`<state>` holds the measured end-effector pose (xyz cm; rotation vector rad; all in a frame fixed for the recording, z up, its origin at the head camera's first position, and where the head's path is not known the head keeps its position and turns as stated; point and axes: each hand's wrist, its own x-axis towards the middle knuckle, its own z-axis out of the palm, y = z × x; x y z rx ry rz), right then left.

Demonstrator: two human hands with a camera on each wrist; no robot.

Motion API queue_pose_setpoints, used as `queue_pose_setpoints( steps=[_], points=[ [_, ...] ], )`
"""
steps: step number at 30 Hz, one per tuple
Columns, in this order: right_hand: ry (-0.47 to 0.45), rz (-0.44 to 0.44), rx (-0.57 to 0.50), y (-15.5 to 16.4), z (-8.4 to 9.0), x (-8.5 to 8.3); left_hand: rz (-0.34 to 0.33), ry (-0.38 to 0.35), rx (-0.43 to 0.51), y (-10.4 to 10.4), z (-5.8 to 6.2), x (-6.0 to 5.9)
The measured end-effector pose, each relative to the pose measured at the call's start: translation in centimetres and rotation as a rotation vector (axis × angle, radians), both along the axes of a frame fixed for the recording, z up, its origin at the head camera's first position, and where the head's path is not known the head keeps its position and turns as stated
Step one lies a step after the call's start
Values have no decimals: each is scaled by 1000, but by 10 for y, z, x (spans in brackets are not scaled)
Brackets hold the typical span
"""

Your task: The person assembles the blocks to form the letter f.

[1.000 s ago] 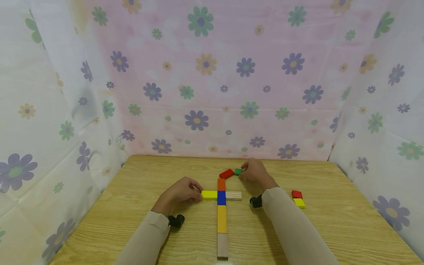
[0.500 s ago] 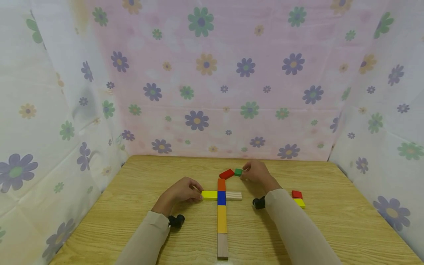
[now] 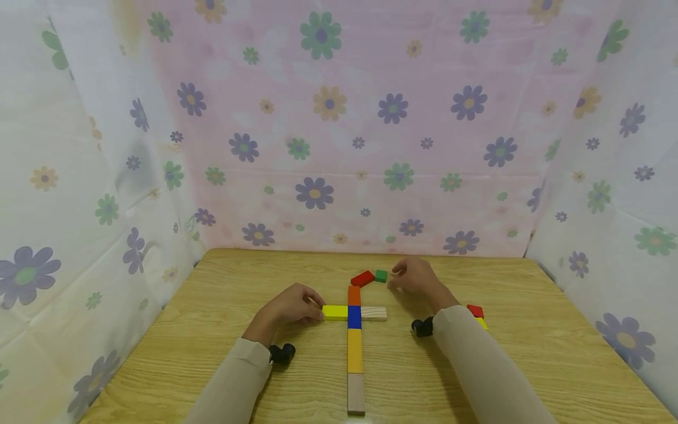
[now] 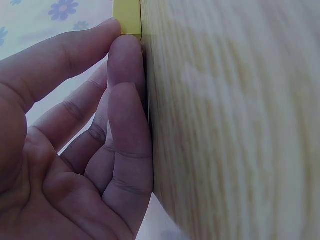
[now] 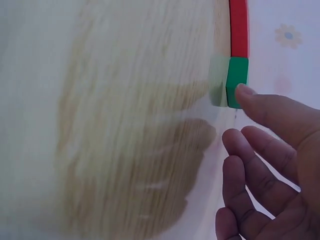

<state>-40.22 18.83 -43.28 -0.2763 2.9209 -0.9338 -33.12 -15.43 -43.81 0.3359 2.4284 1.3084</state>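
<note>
In the head view, a row of flat blocks runs up the table: grey-brown, orange-yellow, blue and orange. A yellow block extends left from the blue one, a pale wood block right. My left hand touches the yellow block's outer end with thumb and fingertips, as the left wrist view also shows. A slanted red block and small green block continue from the orange one. My right hand, holding nothing, hovers just right of the green block, fingers apart.
Farther right lie another red block and a yellow block, partly hidden by my right sleeve. A wood-grain table is surrounded by flowered cloth at the back and sides.
My right hand has come away from the green block and shifted slightly right, leaving it against the red one. My right sleeve now covers more of the loose blocks. The left hand stays put.
</note>
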Motion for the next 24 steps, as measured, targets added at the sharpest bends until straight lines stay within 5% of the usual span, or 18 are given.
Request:
queue_pose_setpoints(
  steps=[10,24],
  points=[
    [21,22,-61,21,10,8,0,-4,2,1,3,2],
    [127,62,-49,65,22,43,-3,-1,-1,1,3,3]
  ],
)
